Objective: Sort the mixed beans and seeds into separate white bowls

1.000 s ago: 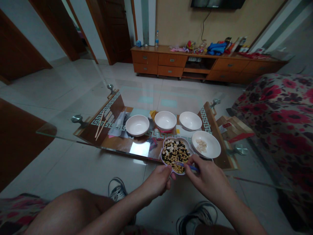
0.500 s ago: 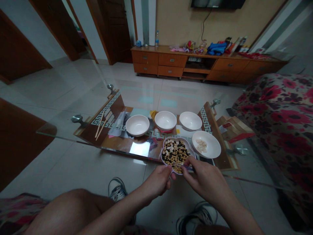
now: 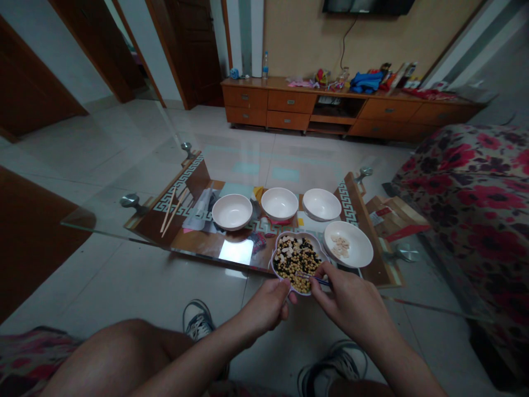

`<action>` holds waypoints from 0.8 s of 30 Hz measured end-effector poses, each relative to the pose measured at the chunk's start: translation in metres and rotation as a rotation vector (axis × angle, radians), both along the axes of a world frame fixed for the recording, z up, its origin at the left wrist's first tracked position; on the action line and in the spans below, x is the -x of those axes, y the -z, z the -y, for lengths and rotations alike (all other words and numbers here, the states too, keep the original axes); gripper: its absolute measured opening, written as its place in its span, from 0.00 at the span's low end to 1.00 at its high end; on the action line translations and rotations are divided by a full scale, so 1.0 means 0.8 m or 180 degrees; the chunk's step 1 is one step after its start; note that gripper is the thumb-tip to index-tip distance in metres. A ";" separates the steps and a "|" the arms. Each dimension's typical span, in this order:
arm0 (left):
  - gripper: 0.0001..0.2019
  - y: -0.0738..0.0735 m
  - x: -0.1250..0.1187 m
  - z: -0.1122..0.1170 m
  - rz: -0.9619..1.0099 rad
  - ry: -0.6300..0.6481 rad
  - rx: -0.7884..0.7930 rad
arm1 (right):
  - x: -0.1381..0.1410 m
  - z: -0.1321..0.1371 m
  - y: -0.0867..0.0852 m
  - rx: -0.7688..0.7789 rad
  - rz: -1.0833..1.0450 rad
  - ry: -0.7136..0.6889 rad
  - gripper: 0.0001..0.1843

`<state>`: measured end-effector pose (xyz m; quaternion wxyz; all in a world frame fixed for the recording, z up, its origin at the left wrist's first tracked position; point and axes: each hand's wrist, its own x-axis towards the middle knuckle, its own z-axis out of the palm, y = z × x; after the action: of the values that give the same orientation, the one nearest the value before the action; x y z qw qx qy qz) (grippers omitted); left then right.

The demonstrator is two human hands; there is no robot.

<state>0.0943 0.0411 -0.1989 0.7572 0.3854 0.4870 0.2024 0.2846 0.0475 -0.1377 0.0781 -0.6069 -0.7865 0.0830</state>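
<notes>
My left hand [image 3: 270, 303] grips the near rim of a pale lilac, scalloped dish [image 3: 270, 263], thumb on top and fingers beneath. Mixed yellow and black beans [image 3: 294, 259] fill it, with larger white pieces toward the far left side. Slim dark tweezers [image 3: 320, 280] are pinched in my right hand [image 3: 336, 289]. Their pale tips point left and reach into the beans near the dish's right side. Whether anything sits between the tips is too small to tell. Just right of the dish stands a white bowl [image 3: 361, 248] with a small heap of pale, flat pieces [image 3: 340, 246].
Three more white bowls stand in a row behind, at the left [image 3: 232, 212], middle [image 3: 280, 203] and right [image 3: 322, 204]. Wooden chopsticks [image 3: 174, 212] lie at the left of the glass table [image 3: 124, 234]. A paper bag [image 3: 397, 215] is beyond the table's right side.
My right hand and the tweezers have shifted slightly to the right, and the pale tips show more clearly over the beans. My left hand and the dish stay put.
</notes>
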 end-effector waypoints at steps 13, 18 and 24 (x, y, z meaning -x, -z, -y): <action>0.27 0.004 0.000 0.000 0.0009 0.0016 -0.0002 | 0.003 0.001 0.002 0.0270 0.0034 0.0141 0.10; 0.26 -0.004 -0.001 -0.001 -0.0009 -0.0011 0.0032 | 0.005 0.001 0.004 0.0386 -0.0023 0.0205 0.11; 0.26 -0.001 -0.001 -0.001 0.0015 0.0004 0.0027 | 0.008 0.000 0.006 0.0443 -0.0084 0.0208 0.12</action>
<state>0.0952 0.0416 -0.1982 0.7601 0.3819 0.4858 0.2009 0.2782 0.0473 -0.1428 0.0487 -0.6352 -0.7575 0.1428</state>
